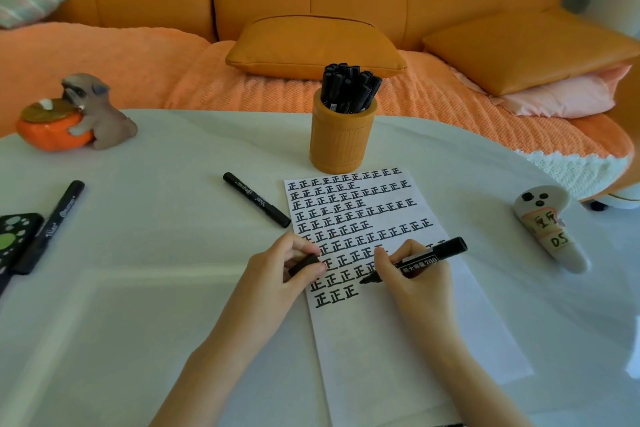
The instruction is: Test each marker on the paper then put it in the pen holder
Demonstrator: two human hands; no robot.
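In the lower middle of the frame, the right hand (412,276) holds an uncapped black marker (424,260) in a writing grip. Its fingers are clamped round the barrel just above the nib, and the tail slants up to the right. The nib sits at the end of a row of characters on the paper (398,350); whether it touches the sheet or hangs just over it I cannot quite tell.

Just to the left, the left hand (284,270) pinches the cap (304,264) between thumb and fingers at the paper's edge.

The marker looks light and stiff, with a smooth plastic barrel, so a hold low on the barrel should give the best control. The thin sheet could slide on the tabletop (156,288) unless held down.

Above the paper, mid-frame, the pen holder (341,142) stands crowded with markers, so this one will likely need recapping and a careful upright drop. A second marker (256,199) lies left of the paper, and a third marker (52,224) near the left edge.
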